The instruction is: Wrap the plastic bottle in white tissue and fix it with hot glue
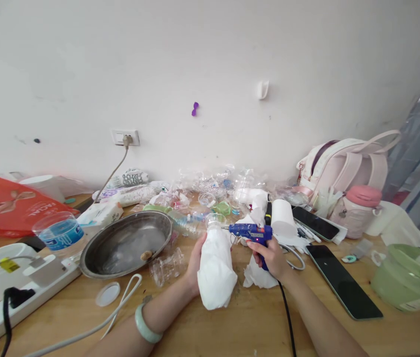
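Note:
My left hand (195,265) is wrapped round the side of a plastic bottle (216,267) covered in white tissue. Its clear neck points away from me, toward the wall. In my right hand (273,259) is a blue hot glue gun (249,231), gripped by its handle. The gun's nozzle points left and sits at the tissue's edge near the bottle neck; whether it touches cannot be made out. A black cord (287,310) runs from the handle toward me. Crumpled white tissue (260,273) lies on the table beneath the gun.
To the left are a metal basin (126,243), a power strip (20,297) and a white cable (115,312). Clear plastic pieces (167,267) lie near my left forearm. On the right are a phone (343,280), a green mug (403,277), a tissue roll (283,217) and a pink backpack (343,166).

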A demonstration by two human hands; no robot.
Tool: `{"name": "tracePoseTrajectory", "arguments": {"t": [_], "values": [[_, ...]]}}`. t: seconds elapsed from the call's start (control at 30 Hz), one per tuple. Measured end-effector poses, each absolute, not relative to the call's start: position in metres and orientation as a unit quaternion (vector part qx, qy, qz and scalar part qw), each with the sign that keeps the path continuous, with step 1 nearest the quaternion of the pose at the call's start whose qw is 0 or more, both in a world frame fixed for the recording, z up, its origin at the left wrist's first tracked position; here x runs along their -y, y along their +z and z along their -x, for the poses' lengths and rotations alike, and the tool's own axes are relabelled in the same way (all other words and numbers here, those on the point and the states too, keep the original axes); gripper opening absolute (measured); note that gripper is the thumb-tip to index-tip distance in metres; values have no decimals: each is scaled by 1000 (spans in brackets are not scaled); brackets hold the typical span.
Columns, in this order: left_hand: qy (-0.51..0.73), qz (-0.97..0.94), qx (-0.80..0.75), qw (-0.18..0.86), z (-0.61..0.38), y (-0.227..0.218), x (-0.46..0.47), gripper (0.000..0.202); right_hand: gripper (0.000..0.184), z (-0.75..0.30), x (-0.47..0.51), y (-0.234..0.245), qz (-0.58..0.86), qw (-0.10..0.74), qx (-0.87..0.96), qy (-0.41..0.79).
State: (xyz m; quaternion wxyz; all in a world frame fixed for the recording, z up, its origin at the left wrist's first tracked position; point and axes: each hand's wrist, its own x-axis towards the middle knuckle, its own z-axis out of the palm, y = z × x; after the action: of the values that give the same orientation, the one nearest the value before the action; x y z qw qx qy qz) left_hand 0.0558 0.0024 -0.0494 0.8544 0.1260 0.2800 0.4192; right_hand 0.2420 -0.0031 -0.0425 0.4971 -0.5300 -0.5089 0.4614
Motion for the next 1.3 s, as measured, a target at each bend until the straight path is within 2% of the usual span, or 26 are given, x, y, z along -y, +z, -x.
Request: {"name": "tracePoseTrajectory", "arguments": {"t": [1.1,1.3], "values": [[393,-167,-326,843,-59,-57,-1,43,24,-244,4,-46,514,490,536,456],[400,-214,-358,816,-58,-58,1,47,23,-244,4,-46,514,493,541,448]]}}
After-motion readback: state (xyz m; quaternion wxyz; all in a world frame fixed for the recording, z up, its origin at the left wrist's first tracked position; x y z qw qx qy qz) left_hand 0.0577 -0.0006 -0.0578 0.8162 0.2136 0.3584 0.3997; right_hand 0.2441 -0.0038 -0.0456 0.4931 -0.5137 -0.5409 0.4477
